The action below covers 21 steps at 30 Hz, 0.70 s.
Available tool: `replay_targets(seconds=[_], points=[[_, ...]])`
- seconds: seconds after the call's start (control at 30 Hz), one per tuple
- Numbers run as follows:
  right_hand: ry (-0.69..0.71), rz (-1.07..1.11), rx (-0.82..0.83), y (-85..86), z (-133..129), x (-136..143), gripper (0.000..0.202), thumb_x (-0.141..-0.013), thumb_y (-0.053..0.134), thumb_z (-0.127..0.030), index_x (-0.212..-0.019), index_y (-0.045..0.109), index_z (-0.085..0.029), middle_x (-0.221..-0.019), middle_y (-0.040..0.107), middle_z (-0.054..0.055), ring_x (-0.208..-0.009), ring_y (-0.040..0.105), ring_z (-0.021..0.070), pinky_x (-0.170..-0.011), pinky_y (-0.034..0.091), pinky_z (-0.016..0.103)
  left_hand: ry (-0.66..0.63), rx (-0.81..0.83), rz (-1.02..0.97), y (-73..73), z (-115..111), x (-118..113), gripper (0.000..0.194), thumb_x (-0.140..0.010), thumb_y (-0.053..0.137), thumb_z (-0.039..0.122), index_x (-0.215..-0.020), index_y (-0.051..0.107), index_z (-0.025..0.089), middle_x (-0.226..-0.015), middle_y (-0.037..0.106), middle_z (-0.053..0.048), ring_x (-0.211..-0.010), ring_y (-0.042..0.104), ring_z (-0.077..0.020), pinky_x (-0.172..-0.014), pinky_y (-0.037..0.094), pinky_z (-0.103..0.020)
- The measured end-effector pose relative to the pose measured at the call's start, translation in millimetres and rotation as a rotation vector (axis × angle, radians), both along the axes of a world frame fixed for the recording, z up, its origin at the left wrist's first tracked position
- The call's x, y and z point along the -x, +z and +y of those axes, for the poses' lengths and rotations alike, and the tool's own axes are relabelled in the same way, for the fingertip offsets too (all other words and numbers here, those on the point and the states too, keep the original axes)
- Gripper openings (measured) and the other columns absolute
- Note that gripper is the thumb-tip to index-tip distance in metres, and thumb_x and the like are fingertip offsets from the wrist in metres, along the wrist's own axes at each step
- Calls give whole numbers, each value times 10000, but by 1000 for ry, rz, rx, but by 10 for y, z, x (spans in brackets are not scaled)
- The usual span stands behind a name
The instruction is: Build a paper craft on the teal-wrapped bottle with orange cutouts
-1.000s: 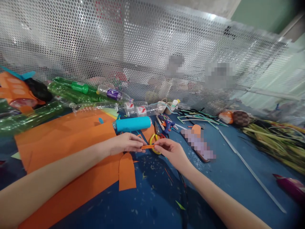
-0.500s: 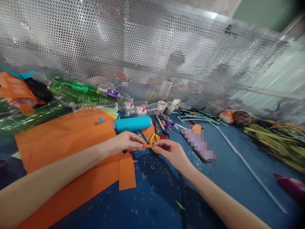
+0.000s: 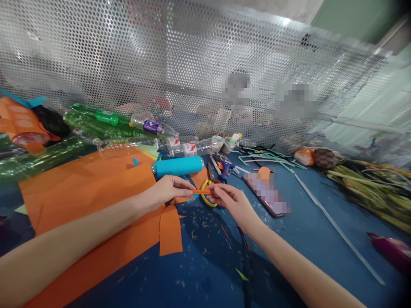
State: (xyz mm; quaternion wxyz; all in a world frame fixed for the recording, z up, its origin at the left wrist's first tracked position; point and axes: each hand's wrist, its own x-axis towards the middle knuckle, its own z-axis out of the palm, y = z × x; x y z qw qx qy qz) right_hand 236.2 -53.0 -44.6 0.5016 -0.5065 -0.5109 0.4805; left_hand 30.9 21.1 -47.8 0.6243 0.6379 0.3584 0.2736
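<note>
Between my two hands a thin orange strip (image 3: 201, 192) is stretched out level above the blue table. My left hand (image 3: 171, 189) pinches its left end with thumb and fingers. The right end is pinched by my right hand (image 3: 227, 197), whose fingertips partly cover it. Just behind the strip lie yellow-handled scissors (image 3: 205, 199), partly hidden by my hands. A bottle wrapped in bright blue (image 3: 178, 166) rests beyond my left hand. Under my left forearm spread large orange sheets (image 3: 96, 239), and a round-topped orange cutout (image 3: 171, 231) lies at their right edge.
Clear plastic bottles (image 3: 192, 147) and green bottles (image 3: 96, 122) line the perforated metal screen (image 3: 189, 55). A blue glue gun (image 3: 227, 168) and a phone (image 3: 268, 194) lie to the right. Farther right are a long pale strip (image 3: 337, 226) and dried leaves (image 3: 369, 192). A black cable (image 3: 247, 265) runs toward me.
The orange strip has risen slightly and shows a longer stretch between my hands. My right-hand fingers have shifted their hold a little. Objects on the table stay in place.
</note>
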Motion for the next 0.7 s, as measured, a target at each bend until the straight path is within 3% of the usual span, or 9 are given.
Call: replay_targets(seconds=[0.17,0.37,0.57,0.63,0.7], points=[[20,-217,-122,-61,-26,16,195,-744,657,-322,-891,658,-194,-806,694,25,-732,653,168,-726,527,320,-45,-35,46,20,-9,14,212,-649,737,279,-834,716,177,-803,719,-50,-773,655,-183,-744,481,-288],[37,-298,-147,-82,-38,11,163,-776,619,-306,-892,660,-198,-770,689,21,-719,651,166,-707,521,307,-183,-119,168,151,-84,22,285,-724,670,316,-974,699,182,-824,714,-55,-765,648,-177,-692,472,-264],[64,-432,-139,-40,-29,11,220,-813,558,-364,-895,650,-182,-769,691,32,-724,654,175,-700,517,297,-185,-124,230,117,-66,9,202,-728,664,306,-856,727,163,-715,709,-40,-692,660,-167,-666,496,-260],[5,-608,-171,-11,-8,-10,246,-835,521,-385,-919,629,-180,-807,686,45,-742,650,181,-700,504,298,-169,-122,208,93,-25,23,200,-715,680,313,-829,731,157,-703,710,-43,-682,661,-168,-666,504,-262],[-103,-917,-196,12,24,-34,238,-833,526,-387,-902,602,-172,-800,666,61,-741,634,202,-680,477,309,-126,-90,162,70,24,41,204,-695,703,310,-830,730,158,-710,716,-43,-689,665,-170,-680,514,-267]])
